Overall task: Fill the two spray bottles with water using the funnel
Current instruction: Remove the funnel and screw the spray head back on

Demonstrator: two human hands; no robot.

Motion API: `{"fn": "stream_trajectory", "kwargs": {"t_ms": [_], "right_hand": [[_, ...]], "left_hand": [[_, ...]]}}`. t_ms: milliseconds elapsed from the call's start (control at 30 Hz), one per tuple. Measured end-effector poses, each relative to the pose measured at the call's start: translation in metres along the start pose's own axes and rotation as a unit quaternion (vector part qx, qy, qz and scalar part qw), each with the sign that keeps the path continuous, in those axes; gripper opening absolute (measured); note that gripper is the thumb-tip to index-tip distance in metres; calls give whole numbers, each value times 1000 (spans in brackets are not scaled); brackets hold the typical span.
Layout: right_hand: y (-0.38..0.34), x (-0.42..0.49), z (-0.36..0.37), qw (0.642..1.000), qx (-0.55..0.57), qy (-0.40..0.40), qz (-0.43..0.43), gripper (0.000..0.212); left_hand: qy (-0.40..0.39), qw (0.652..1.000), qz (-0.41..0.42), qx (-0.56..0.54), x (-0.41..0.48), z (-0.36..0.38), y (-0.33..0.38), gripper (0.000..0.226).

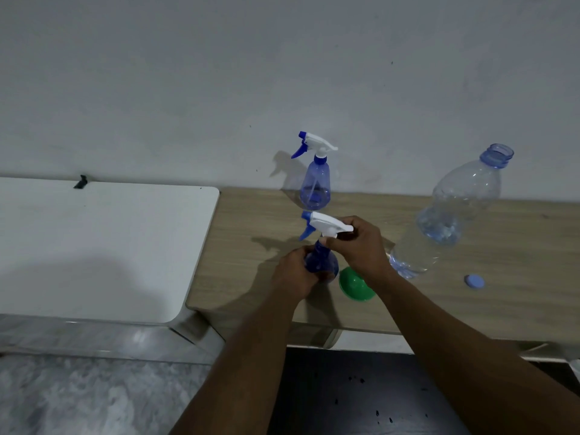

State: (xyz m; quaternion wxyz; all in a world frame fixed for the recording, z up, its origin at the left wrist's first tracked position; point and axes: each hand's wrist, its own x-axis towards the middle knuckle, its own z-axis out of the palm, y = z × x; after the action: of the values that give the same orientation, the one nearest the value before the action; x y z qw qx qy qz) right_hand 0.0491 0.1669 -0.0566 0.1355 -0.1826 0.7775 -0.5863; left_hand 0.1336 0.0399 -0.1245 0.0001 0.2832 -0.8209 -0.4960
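Observation:
Two blue spray bottles with white trigger heads are on the wooden table (502,262). The far spray bottle (315,180) stands upright by the wall with its head on. The near spray bottle (321,262) is gripped around its body by my left hand (293,273). My right hand (357,243) is closed on its white trigger head (326,224) at the neck. A green funnel (354,285) lies on the table just right of the near bottle, partly hidden by my right wrist. A large clear water bottle (452,215), uncapped, stands to the right.
A blue bottle cap (474,281) lies on the table at the right. A white table (94,246) adjoins the wooden one on the left. A grey wall runs behind. The floor and a dark mat lie below the table's front edge.

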Motion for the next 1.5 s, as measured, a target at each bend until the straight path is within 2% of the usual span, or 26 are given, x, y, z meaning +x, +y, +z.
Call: {"fn": "stream_trajectory", "kwargs": {"t_ms": [133, 233, 367, 467, 600, 767, 900, 1100, 1300, 1433, 1500], "right_hand": [[2, -4, -1, 995, -82, -29, -45, 44], [-7, 0, -6, 979, -175, -64, -89, 52], [-15, 9, -9, 953, -271, -78, -113, 32], [-18, 13, -9, 942, -306, -81, -110, 34], [-21, 14, -2, 919, -343, -135, -138, 32], [-25, 17, 6, 889, -408, -153, -138, 30], [-24, 13, 11, 891, -406, -151, -135, 28], [-12, 8, 16, 899, -392, -108, -161, 29], [-10, 9, 16, 893, -406, -83, -177, 41], [-5, 7, 15, 907, -365, -98, -183, 41], [-3, 10, 14, 907, -374, -96, -170, 44]], "left_hand": [[1, 1000, 8, 14, -2, -1, 1, 65], [10, 1000, -8, 17, 0, 2, 0, 65], [8, 1000, -15, 24, 1, 3, 1, 62], [1, 1000, -13, 14, 1, 3, 1, 60], [-5, 1000, -17, -26, 0, 3, 0, 70], [-19, 998, -16, -66, 3, 4, -6, 89], [-14, 998, -10, -61, 5, 6, -9, 82], [-2, 1000, 7, -12, -10, -5, 7, 61], [-5, 1000, -1, -2, -13, -7, 10, 61], [0, 1000, 1, 18, -12, -8, 6, 40], [0, 1000, -1, 18, -12, -6, 6, 45]]}}
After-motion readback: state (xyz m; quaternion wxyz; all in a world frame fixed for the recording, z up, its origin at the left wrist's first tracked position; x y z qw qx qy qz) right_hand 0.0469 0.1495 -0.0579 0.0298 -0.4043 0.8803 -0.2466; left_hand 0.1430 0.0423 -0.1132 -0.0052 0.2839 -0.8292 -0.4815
